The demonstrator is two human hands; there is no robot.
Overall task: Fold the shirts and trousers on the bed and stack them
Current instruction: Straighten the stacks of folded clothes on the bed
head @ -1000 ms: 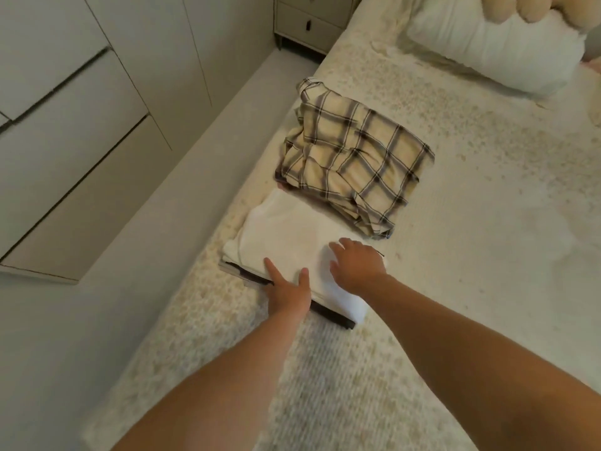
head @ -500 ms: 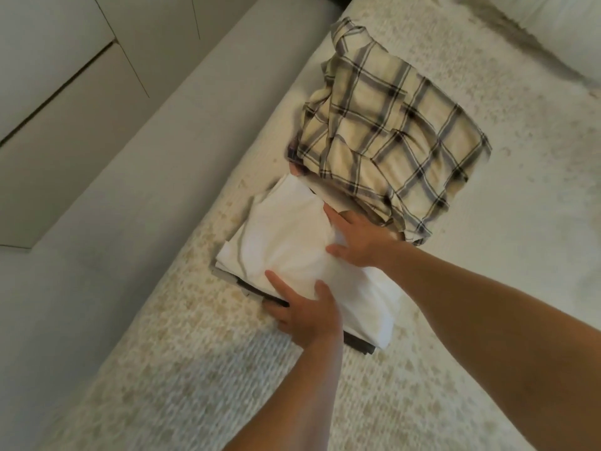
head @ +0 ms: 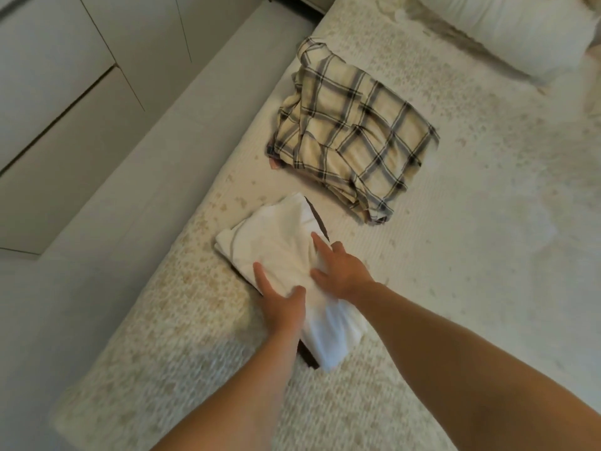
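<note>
Landmark: folded white garment (head: 279,252), lying on the bed (head: 455,288) close to the bed's left edge, its long axis diagonal.

Edges: a dark garment (head: 320,222) sits under the white one; only thin strips show, one along the white garment's far-right edge and one at its near corner. The white garment's left corner lies just inside the mattress edge, and beyond that edge runs a strip of pale floor (head: 97,222). Past the floor stand cabinet fronts (head: 48,92) with dark seams.

Hands: left hand (head: 281,302) rests on the near-left edge of the white garment, index finger straight along the cloth, thumb pressed into a bunched fold; the other fingers are hidden, so whether they grip underneath cannot be told. Right hand (head: 341,270) lies flat on top of the white garment, fingers spread and straight, pressing, not gripping.

Open room: to the right of the white garment the bedspread is bare across a wide stretch. Toward the viewer, a speckled knit area of the bed extends below the stack. Beyond the white garment, apart from it by a small gap of bedspread, lies a plaid shirt (head: 351,135), loosely folded and rumpled. A white pillow (head: 507,30) lies well beyond, at the far right.

Counts: white garments, 1; dark garments, 1 (partly seen); plaid shirts, 1; pillows, 1; hands, 2.
</note>
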